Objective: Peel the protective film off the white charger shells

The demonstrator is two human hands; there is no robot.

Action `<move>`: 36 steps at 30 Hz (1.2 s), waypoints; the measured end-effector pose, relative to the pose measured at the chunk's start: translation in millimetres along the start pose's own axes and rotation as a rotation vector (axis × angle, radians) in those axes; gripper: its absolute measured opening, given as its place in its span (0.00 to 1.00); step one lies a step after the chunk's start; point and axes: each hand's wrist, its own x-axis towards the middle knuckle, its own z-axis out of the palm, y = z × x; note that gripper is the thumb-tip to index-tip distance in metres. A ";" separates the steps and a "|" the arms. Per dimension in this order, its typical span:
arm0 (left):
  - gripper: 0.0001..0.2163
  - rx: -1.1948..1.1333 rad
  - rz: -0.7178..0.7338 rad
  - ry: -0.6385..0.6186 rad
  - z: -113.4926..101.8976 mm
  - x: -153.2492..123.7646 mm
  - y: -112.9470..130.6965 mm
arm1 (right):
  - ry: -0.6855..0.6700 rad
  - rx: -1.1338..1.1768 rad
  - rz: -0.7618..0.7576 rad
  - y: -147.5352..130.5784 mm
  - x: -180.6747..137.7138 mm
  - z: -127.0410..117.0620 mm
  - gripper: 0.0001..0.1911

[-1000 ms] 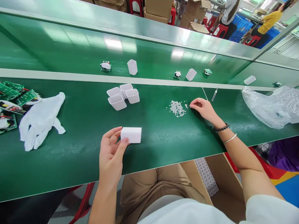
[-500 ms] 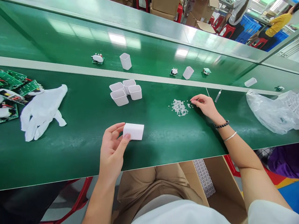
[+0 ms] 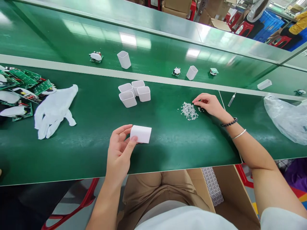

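My left hand (image 3: 121,150) grips a white plastic housing (image 3: 142,134) on its side above the bench, thumb in front and fingers behind. At the upper right edge of a pile of small clear pieces (image 3: 189,111) is my right hand (image 3: 209,103). Its thumb and fingertips are pinched together; whatever is between them is too small to make out. A few loose pieces lie under that hand. Several more white housings (image 3: 128,98) stand grouped upright with their open ends up, beyond my left hand.
A white glove (image 3: 54,110) and a stack of green circuit boards (image 3: 28,80) lie at left. A clear plastic bag (image 3: 286,118) and a small pen-like tube (image 3: 232,99) are at right. Past the pale strip (image 3: 100,73), housings and small boards sit spaced apart.
My right hand has shifted left to the edge of the pile, fingertips still pinched. My left hand keeps hold of the housing. The whole view has swung slightly.
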 end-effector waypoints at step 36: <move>0.17 -0.189 -0.068 -0.205 18.5 -17.4 21.2 | -0.332 0.590 -0.296 -184.7 -35.6 100.6 0.06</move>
